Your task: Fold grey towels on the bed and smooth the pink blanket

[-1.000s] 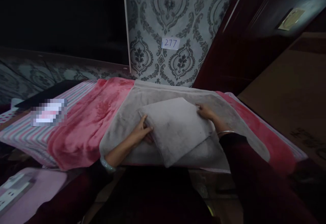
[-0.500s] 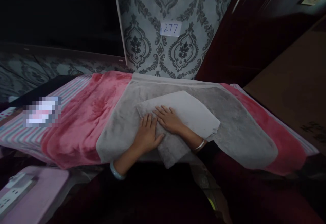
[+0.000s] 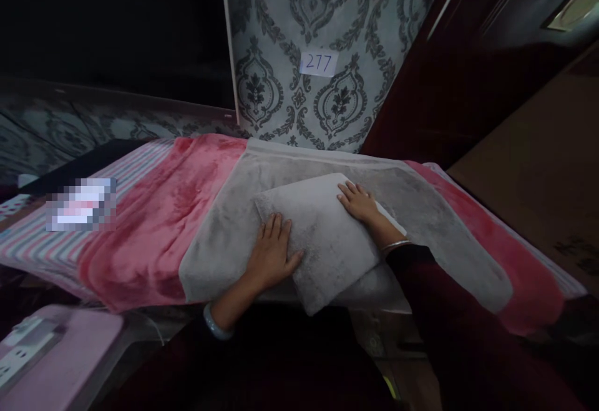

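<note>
A folded pale grey cloth (image 3: 322, 224), perhaps a towel, lies at an angle on a larger grey plush cloth (image 3: 219, 236). Flat on its left edge rests my left hand (image 3: 270, 250), fingers stretched out and thumb apart. My right hand (image 3: 359, 203) lies with spread fingers on the upper right edge of the folded cloth. Both hands are open, palms down, and neither grips anything. My right forearm hides part of the folded cloth's right side.
A pink plush blanket (image 3: 154, 242) and a striped cover (image 3: 37, 242) lie under the grey cloth. At lower left, a white power strip (image 3: 23, 355) sits on a pink surface (image 3: 88, 342). A dark screen (image 3: 112, 30) hangs behind; a brown cardboard box (image 3: 538, 155) stands right.
My right hand has moved right and away from my left hand, along the cloth's upper edge. The frayed right corner no longer shows. My left hand stays nearly in place.
</note>
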A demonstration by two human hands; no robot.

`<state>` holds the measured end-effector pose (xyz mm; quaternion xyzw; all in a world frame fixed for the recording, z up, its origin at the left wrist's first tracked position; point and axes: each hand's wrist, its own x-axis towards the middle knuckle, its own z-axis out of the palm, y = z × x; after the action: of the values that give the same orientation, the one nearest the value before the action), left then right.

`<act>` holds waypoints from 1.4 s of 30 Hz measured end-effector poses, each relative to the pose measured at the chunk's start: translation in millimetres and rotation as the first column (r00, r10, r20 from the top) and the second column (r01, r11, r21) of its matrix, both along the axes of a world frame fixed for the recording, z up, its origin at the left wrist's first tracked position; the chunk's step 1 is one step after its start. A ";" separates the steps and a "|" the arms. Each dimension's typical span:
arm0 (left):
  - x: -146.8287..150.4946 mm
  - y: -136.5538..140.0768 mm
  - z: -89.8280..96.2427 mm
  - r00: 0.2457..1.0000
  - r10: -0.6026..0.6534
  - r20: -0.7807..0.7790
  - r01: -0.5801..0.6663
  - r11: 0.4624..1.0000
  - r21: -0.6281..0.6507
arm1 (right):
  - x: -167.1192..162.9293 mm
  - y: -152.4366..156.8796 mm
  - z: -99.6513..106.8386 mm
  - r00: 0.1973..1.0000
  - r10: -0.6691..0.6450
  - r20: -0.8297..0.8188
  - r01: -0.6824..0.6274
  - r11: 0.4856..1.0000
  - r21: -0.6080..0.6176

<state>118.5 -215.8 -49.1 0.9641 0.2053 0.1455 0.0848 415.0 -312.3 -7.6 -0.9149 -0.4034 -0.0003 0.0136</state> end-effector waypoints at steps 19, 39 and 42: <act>19.4 60.8 5.5 0.987 0.147 -0.063 -0.145 0.989 0.034 | -0.2 57.2 -6.6 0.966 0.256 -0.030 -0.254 0.966 0.043; 25.8 68.6 6.2 0.989 0.121 0.083 -0.114 0.990 -0.085 | -102.6 -170.2 -59.7 0.709 0.217 -0.671 0.679 0.046 0.733; 27.1 70.9 8.8 0.963 0.164 0.215 -0.098 0.953 -0.288 | -136.3 -172.4 -61.5 0.514 0.424 -0.746 0.827 -0.015 0.562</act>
<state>145.6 -144.9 -40.4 0.9028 0.2759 0.2348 0.2318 278.7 -484.7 -69.2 -0.5554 -0.0362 0.1369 0.8194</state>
